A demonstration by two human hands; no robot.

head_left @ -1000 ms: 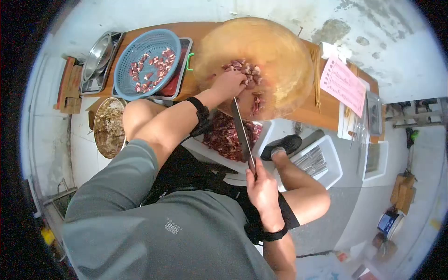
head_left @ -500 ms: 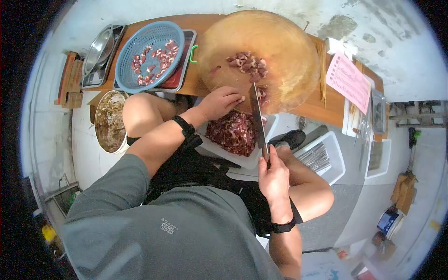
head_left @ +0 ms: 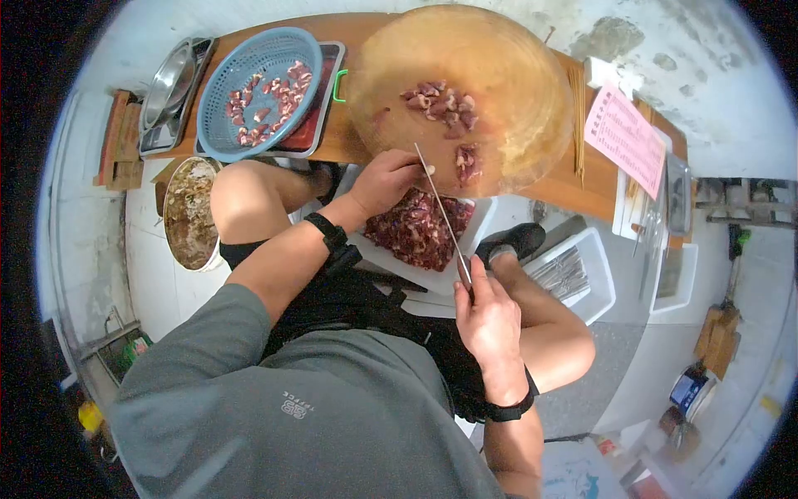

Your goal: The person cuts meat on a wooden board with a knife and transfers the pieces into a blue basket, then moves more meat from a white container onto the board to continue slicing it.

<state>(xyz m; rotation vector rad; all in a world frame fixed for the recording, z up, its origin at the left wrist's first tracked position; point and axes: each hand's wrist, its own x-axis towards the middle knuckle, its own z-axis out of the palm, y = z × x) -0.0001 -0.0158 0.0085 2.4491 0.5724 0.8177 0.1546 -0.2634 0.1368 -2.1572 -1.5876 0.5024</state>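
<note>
Meat point(head_left: 438, 103) lies on board point(head_left: 515, 75), upper middle of frame. Our right hand point(head_left: 489, 320), below centre, clenches knife point(head_left: 443, 209). Our left hand point(head_left: 387, 183) curls at board's lower edge, beside knife; whether fingers grasp anything, we cannot tell.

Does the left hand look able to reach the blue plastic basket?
Probably yes: only the brown wooden table and a silver metal tray's rim seem to lie between the left hand and basket.
</note>
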